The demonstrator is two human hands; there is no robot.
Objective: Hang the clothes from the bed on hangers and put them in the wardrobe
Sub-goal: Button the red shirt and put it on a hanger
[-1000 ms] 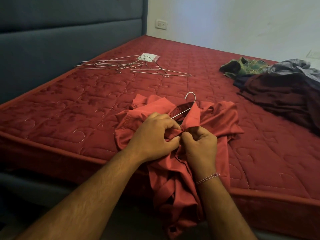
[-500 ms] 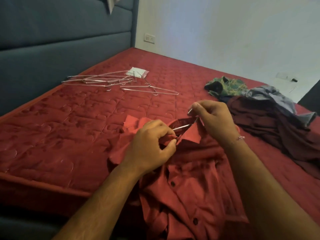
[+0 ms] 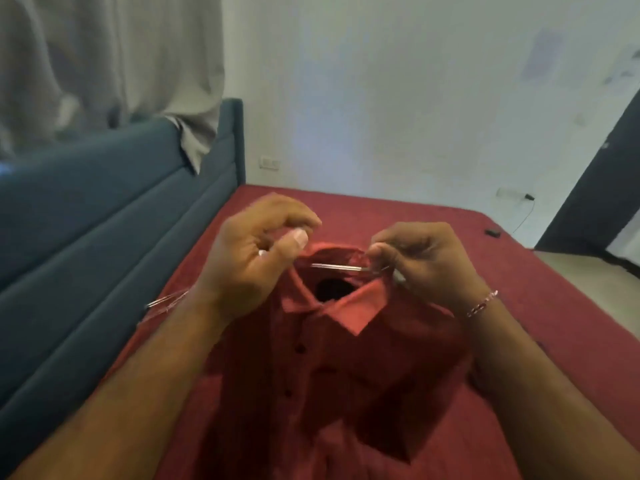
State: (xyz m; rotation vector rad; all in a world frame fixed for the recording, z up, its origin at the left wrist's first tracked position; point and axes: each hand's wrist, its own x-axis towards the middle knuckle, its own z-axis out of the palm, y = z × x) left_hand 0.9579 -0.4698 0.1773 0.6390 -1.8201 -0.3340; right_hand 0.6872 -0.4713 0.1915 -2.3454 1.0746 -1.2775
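Observation:
A red button-up shirt (image 3: 346,368) hangs lifted in front of me above the red mattress (image 3: 540,292), its collar open toward me. A thin wire hanger (image 3: 336,267) runs across the collar opening, the rest of it hidden inside the shirt. My left hand (image 3: 256,261) pinches the left side of the collar between thumb and curled fingers. My right hand (image 3: 422,261) pinches the hanger wire at the right side of the collar. The pile of other clothes is out of sight.
Spare wire hangers (image 3: 166,301) peek out beside my left wrist on the bed. A blue padded headboard (image 3: 104,216) runs along the left with grey cloth (image 3: 104,64) above it. A small black object (image 3: 491,232) lies at the bed's far corner; a dark doorway (image 3: 602,188) stands at right.
Both hands have raised the shirt off the mattress by its collar, and my view has tilted up. The right hand moved from the hook to the wire at the collar.

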